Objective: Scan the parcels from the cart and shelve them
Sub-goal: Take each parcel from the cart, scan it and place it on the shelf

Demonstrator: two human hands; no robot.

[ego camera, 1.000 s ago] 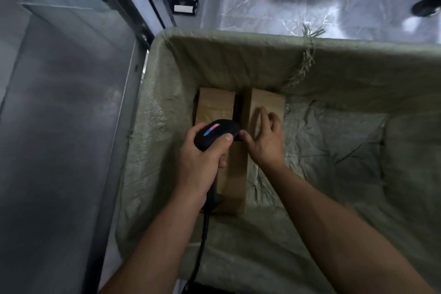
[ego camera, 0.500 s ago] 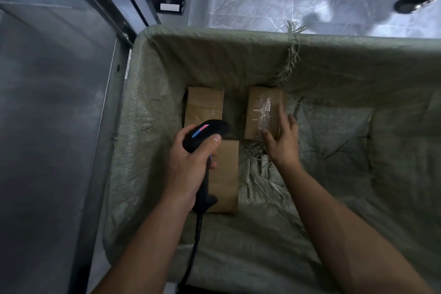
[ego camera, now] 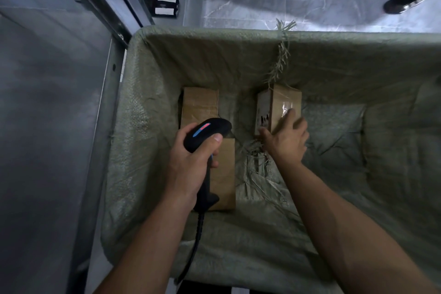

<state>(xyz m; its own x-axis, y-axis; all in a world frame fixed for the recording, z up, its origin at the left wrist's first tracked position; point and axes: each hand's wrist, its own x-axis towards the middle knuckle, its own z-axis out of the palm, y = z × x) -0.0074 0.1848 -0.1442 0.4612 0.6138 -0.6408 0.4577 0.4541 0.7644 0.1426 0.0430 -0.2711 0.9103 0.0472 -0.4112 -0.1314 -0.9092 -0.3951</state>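
Parcels (ego camera: 278,105) three in cart (ego camera: 238,38), left hand (ego camera: 191,162) gripping scanner (ego camera: 205,132)

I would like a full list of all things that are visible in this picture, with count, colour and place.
brown cardboard parcels: 3; far-left one, near one partly under the scanner, right one tipped up, in the cart.
green woven cart liner: 1, covers the cart's walls and floor.
black handheld barcode scanner: 1, corded, blue and red light strip on top.
grey metal shelf frame: 1, left of cart.
black shoe: 1, floor, top right.
left hand: grips the scanner.
right hand: fingers spread against the right parcel.
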